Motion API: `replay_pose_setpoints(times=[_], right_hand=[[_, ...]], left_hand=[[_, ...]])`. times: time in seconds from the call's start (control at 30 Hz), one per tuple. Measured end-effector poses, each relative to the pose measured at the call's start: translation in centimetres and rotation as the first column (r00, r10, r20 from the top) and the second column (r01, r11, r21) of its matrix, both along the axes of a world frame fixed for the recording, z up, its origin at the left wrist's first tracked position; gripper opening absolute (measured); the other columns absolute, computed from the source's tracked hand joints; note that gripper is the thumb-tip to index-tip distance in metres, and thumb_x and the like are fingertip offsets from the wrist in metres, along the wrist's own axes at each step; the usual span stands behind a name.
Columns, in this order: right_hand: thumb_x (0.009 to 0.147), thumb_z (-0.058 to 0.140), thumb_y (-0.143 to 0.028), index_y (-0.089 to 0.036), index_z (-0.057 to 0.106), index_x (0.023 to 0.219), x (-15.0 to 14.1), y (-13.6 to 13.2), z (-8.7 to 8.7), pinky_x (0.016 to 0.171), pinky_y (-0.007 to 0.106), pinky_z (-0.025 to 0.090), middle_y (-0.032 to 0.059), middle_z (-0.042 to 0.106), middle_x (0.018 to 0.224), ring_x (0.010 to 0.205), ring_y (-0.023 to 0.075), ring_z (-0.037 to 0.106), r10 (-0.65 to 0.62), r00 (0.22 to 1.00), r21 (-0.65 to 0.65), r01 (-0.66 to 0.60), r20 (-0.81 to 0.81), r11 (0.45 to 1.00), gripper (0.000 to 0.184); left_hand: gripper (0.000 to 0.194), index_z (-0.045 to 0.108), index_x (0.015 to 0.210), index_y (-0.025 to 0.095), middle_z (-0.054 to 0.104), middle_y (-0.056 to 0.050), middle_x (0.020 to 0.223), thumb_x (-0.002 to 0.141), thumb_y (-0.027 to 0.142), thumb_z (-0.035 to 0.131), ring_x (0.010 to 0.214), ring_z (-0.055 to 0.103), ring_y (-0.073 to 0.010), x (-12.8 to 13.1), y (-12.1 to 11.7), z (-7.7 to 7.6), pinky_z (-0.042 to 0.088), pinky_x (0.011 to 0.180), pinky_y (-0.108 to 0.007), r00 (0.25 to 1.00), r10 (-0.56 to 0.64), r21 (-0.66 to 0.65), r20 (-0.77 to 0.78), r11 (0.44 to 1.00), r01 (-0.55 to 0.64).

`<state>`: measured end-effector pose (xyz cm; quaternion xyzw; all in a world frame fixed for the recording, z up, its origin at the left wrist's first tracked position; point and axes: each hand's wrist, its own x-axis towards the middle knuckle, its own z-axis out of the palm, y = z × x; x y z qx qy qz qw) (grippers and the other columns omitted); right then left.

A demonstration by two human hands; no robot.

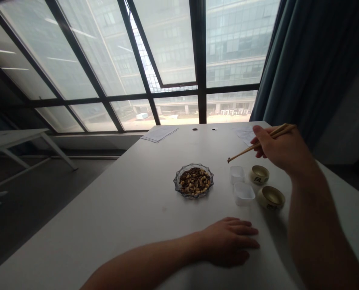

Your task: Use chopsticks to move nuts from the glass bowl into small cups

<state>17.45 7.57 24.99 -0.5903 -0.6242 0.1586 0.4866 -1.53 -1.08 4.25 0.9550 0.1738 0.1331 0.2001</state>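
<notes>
My right hand (277,149) is closed around a pair of wooden chopsticks (248,149), raised above the table. Pinched at their tips is a small dark piece (228,160), too small to name for certain. Below and near the tips stand two clear plastic containers, one farther (237,174) and one nearer (244,194). To their right sit two small ceramic cups with dark characters, a far cup (259,174) and a near cup (271,198). A scalloped glass bowl (176,182) holds mixed seeds and nuts (196,181). My left hand (230,241) rests flat on the tabletop, fingers spread.
The white table (131,201) runs toward tall windows. Papers (159,133) lie at its far left corner, and another sheet (242,134) lies beyond my right hand. A dark curtain (297,72) hangs at the right; a second table (16,139) stands at the left.
</notes>
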Motion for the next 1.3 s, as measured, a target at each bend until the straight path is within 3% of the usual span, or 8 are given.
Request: replay_pose_setpoints(times=[0.1, 0.23, 0.4, 0.63, 1.3], right_hand=[[0.097, 0.061, -0.044, -0.013, 0.074, 0.077, 1.2, -0.1, 0.2, 0.044, 0.024, 0.048, 0.0110, 0.070, 0.061, 0.047, 0.0164, 0.065, -0.062, 0.998, -0.021, 0.062, 0.020, 0.998, 0.039], [0.098, 0.060, -0.043, -0.014, 0.072, 0.075, 1.6, 1.0, -0.3, 0.046, 0.026, 0.050, 0.0116, 0.071, 0.062, 0.049, 0.0184, 0.067, -0.047, 0.998, -0.064, 0.049, 0.030, 0.997, 0.038], [0.095, 0.062, -0.054, -0.017, 0.068, 0.071, 1.9, 2.3, -1.3, 0.046, 0.030, 0.054, 0.0091, 0.069, 0.060, 0.048, 0.0204, 0.067, -0.029, 0.999, -0.064, 0.032, 0.033, 0.997, 0.045], [0.092, 0.059, -0.064, -0.020, 0.068, 0.070, 2.1, 2.7, -2.0, 0.043, 0.027, 0.051, 0.0077, 0.066, 0.055, 0.045, 0.0184, 0.064, 0.006, 0.998, -0.002, -0.006, 0.059, 1.000, 0.051], [0.091, 0.063, -0.060, -0.020, 0.071, 0.074, 1.6, 2.9, -2.3, 0.046, 0.031, 0.053, 0.0112, 0.070, 0.064, 0.051, 0.0210, 0.067, 0.000, 1.000, -0.031, 0.001, 0.027, 1.000, 0.044]], left_hand=[[0.040, 0.059, 0.139, 0.024, 0.050, -0.006, 0.156, 0.100, 0.033, 0.053, 0.150, 0.039, -0.0248, 0.0, 0.0, 0.2, 0.027, 0.125, -0.039, 1.000, 0.000, -0.006, 0.000, 1.000, 0.000], [0.040, 0.060, 0.138, 0.023, 0.050, -0.006, 0.156, 0.101, 0.033, 0.052, 0.149, 0.040, -0.0247, -0.1, 0.0, 0.3, 0.027, 0.125, -0.038, 1.000, -0.001, -0.004, 0.013, 1.000, 0.001], [0.040, 0.060, 0.138, 0.023, 0.051, -0.006, 0.155, 0.101, 0.033, 0.053, 0.149, 0.040, -0.0242, -0.1, 0.0, 0.3, 0.027, 0.125, -0.038, 1.000, 0.002, -0.015, 0.018, 1.000, -0.002], [0.040, 0.059, 0.139, 0.025, 0.051, -0.006, 0.156, 0.100, 0.032, 0.052, 0.149, 0.040, -0.0249, -0.1, 0.0, 0.6, 0.028, 0.125, -0.040, 1.000, 0.007, -0.038, 0.006, 0.999, -0.006], [0.039, 0.060, 0.138, 0.025, 0.051, -0.006, 0.156, 0.101, 0.033, 0.052, 0.150, 0.039, -0.0247, -0.1, 0.0, 0.6, 0.028, 0.125, -0.039, 1.000, 0.001, -0.026, 0.010, 1.000, 0.000]])
